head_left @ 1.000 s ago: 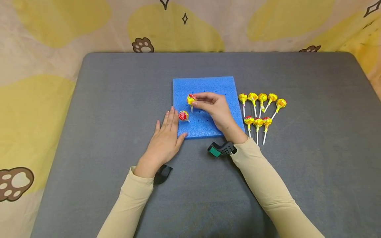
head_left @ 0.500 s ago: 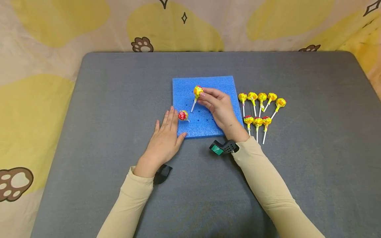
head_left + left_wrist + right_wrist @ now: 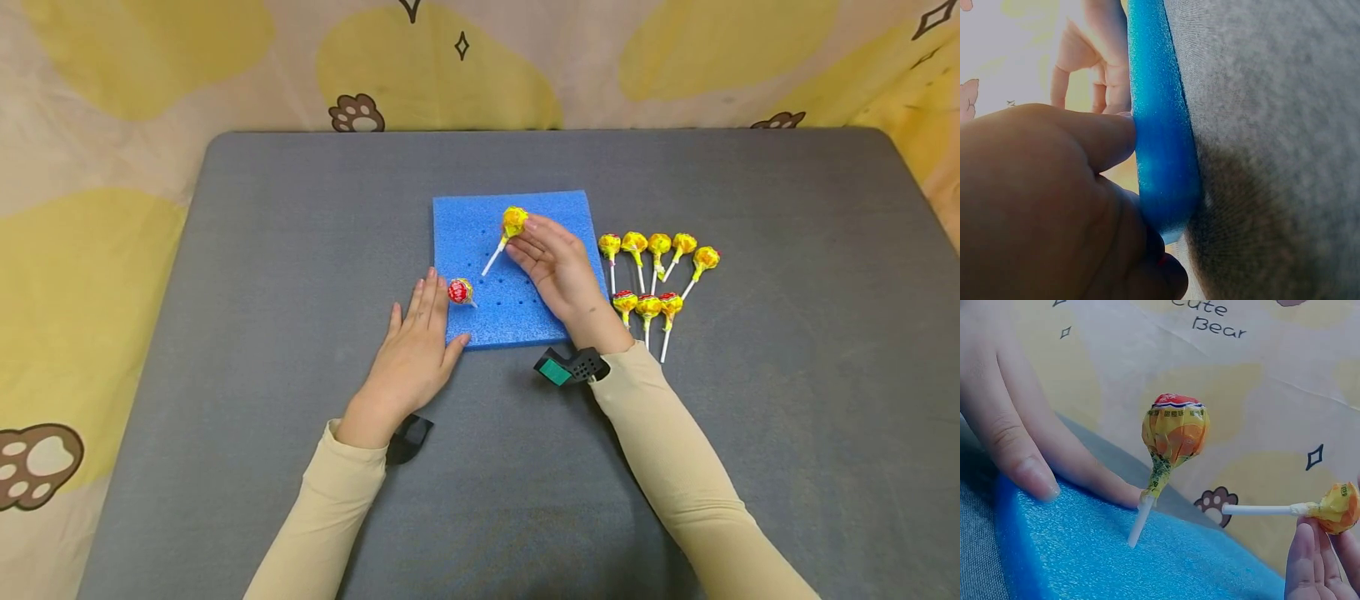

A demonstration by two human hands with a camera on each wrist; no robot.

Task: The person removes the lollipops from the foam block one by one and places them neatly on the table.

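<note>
A yellow-wrapped lollipop is pinched by the fingers of my right hand above the blue foam block. Its white stick slants down to the left in the head view; in the right wrist view the held lollipop has its stick pointing left, clear of the foam. A second lollipop stands in the foam, leaning slightly, near the block's left side. My left hand rests along that left side, fingers straight and thumb at the front edge. Rows of small holes mark the foam's top.
Several lollipops lie in two rough rows on the grey table, just right of the block. A patterned yellow and cream cloth hangs behind the table.
My right hand has drawn back to the right and away from me with its lollipop, whose stick has tilted from near upright to slanting. The left hand has kept its place.
</note>
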